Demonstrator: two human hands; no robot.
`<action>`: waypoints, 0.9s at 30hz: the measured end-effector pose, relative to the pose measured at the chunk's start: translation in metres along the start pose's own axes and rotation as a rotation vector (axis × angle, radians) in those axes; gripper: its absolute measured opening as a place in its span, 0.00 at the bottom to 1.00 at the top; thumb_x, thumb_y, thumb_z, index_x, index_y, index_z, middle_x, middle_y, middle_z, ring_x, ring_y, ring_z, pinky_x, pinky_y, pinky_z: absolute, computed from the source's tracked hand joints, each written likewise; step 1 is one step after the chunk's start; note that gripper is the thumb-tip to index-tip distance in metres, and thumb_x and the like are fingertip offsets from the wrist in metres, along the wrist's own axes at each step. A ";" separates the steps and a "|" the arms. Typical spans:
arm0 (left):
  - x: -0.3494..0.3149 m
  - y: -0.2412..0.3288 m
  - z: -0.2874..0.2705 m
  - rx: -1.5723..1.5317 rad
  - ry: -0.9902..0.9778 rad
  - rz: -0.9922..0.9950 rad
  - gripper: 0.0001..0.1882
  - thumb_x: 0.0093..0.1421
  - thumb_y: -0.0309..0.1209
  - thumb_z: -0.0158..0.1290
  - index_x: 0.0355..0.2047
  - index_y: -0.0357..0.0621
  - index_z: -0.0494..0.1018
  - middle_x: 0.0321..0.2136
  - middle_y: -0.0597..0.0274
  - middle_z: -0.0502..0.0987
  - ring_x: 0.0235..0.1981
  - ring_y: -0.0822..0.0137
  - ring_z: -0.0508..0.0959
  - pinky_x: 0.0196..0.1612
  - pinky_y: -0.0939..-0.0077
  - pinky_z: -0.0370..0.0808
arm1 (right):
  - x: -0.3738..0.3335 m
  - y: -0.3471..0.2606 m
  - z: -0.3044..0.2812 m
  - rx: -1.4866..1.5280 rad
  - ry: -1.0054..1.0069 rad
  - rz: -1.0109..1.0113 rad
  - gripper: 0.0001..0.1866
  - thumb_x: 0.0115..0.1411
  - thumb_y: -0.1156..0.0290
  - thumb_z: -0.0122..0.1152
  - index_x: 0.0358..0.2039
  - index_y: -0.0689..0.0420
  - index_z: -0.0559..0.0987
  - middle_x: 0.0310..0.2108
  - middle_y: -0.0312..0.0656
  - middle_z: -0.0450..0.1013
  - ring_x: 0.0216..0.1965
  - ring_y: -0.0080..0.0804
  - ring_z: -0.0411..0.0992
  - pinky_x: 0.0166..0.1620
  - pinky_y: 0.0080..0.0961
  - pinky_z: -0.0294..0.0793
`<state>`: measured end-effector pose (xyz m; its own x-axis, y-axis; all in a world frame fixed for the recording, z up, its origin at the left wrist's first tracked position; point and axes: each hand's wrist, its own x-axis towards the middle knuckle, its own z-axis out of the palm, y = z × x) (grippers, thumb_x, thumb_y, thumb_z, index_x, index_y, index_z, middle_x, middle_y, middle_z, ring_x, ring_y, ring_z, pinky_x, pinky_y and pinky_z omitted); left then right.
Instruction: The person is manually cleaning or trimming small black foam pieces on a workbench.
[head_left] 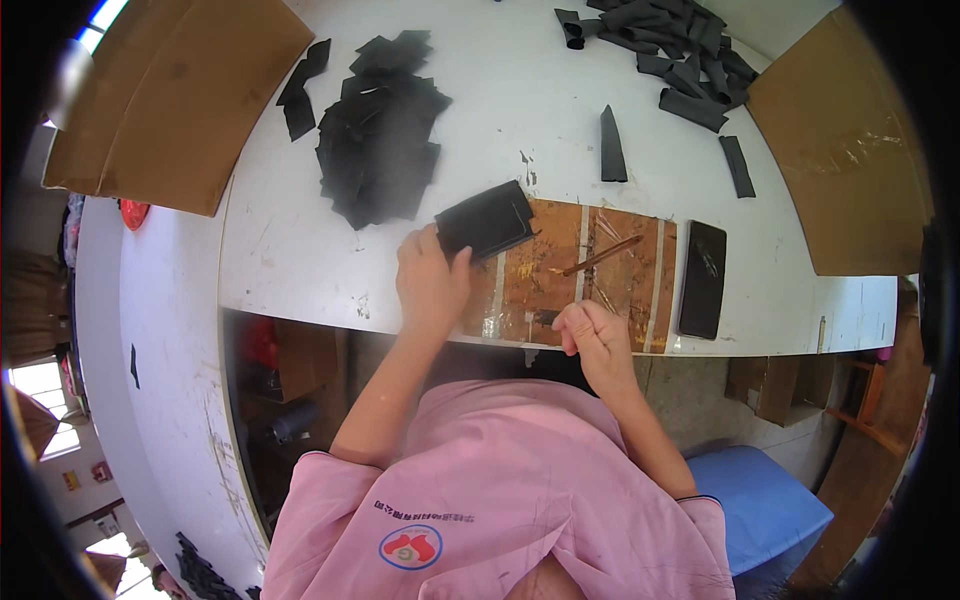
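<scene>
My left hand [432, 285] grips the left end of a flat black piece [487, 220], its thumb along the near edge. The piece has a lighter line round its border and lies partly over a stained brown board [540, 255]. My right hand [597, 340] is closed in a pinch above the board's near edge. A small dark tip [546, 317] shows beside its fingers; what they hold is mostly hidden. A thin brown stick [603, 256] lies slantwise on the board, just beyond that hand.
A heap of flat black pieces [375, 150] lies at the far left, rolled black pieces [690, 60] at the far right. One black tapered piece [613, 150] lies between. A dark phone [703, 280] is right of the board. Cardboard boxes [180, 100] [840, 140] flank the table.
</scene>
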<state>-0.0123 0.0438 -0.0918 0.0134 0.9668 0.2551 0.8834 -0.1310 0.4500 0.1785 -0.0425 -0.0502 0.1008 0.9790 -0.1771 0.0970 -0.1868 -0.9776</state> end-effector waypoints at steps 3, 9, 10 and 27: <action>0.005 -0.009 -0.001 -0.118 -0.126 -0.175 0.17 0.46 0.28 0.54 0.36 0.34 0.67 0.33 0.47 0.69 0.35 0.51 0.70 0.36 0.65 0.68 | -0.003 0.002 0.007 -0.024 -0.104 0.057 0.18 0.61 0.63 0.43 0.22 0.63 0.72 0.13 0.33 0.63 0.16 0.16 0.60 0.21 0.15 0.59; 0.004 -0.022 -0.008 -0.714 -0.155 -0.312 0.05 0.47 0.23 0.53 0.21 0.34 0.68 0.17 0.62 0.71 0.20 0.73 0.71 0.24 0.81 0.68 | 0.009 -0.008 0.029 -0.157 -0.211 0.037 0.18 0.60 0.61 0.44 0.23 0.62 0.72 0.15 0.34 0.65 0.20 0.18 0.63 0.24 0.16 0.63; 0.004 -0.014 -0.020 -1.081 -0.246 -0.422 0.03 0.46 0.22 0.52 0.20 0.36 0.68 0.16 0.64 0.70 0.19 0.76 0.71 0.23 0.82 0.68 | 0.013 -0.012 0.031 -0.220 -0.221 -0.001 0.17 0.60 0.60 0.45 0.25 0.62 0.72 0.17 0.35 0.67 0.22 0.20 0.66 0.26 0.17 0.66; -0.030 0.038 -0.070 -1.559 -0.403 -0.593 0.11 0.48 0.24 0.48 0.33 0.35 0.66 0.21 0.59 0.73 0.21 0.74 0.73 0.24 0.85 0.69 | 0.040 -0.027 0.052 1.015 -0.199 0.513 0.11 0.53 0.67 0.58 0.34 0.56 0.69 0.30 0.37 0.69 0.31 0.28 0.70 0.35 0.28 0.72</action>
<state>-0.0118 -0.0059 -0.0220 0.2018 0.9161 -0.3465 -0.4415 0.4009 0.8027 0.1288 0.0060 -0.0371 -0.2686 0.8192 -0.5067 -0.7599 -0.5035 -0.4112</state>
